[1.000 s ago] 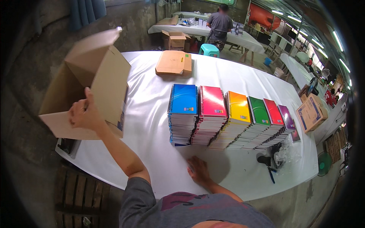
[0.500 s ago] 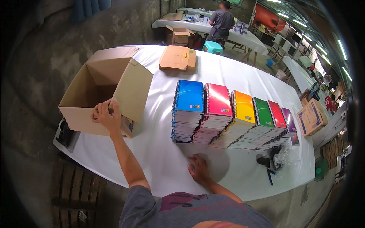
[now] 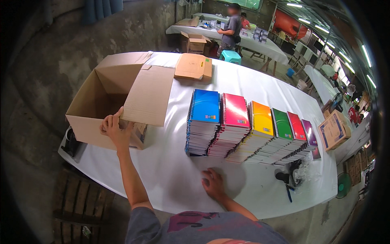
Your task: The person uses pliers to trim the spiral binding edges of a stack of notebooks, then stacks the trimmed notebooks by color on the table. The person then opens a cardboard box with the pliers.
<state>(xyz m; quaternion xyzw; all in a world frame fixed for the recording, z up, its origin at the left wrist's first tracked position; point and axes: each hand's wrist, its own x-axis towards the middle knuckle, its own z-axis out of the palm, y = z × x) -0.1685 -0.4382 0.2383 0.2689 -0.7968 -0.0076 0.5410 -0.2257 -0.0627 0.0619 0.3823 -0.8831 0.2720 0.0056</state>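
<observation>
A large brown cardboard box (image 3: 91,129) stands at the left of the white-covered table, its top unfolded. My left hand (image 3: 116,132) is at its near right corner, fingers hooked over the rim beside the side flap (image 3: 149,95), which leans outward to the right. The inside is dark, so I cannot tell what lies in it. My right hand (image 3: 213,184) rests on the tablecloth holding nothing, fingers apart and slightly curled. Beyond it are stacks of spiral notebooks: blue (image 3: 205,105), pink-red (image 3: 235,110), yellow (image 3: 262,118), green (image 3: 282,123), red (image 3: 297,125) and purple (image 3: 309,132).
A flattened carton (image 3: 193,66) lies at the table's far edge. At the right are crumpled clear plastic (image 3: 301,173), a blue-handled tool (image 3: 289,193) and a closed carton (image 3: 334,129). Something black (image 3: 71,143) sits left of the box. People work at a back table (image 3: 276,49).
The box's right flap has swung outward and down to the right, with my left hand staying at the corner. My right hand is nearly still. The person at the back has turned.
</observation>
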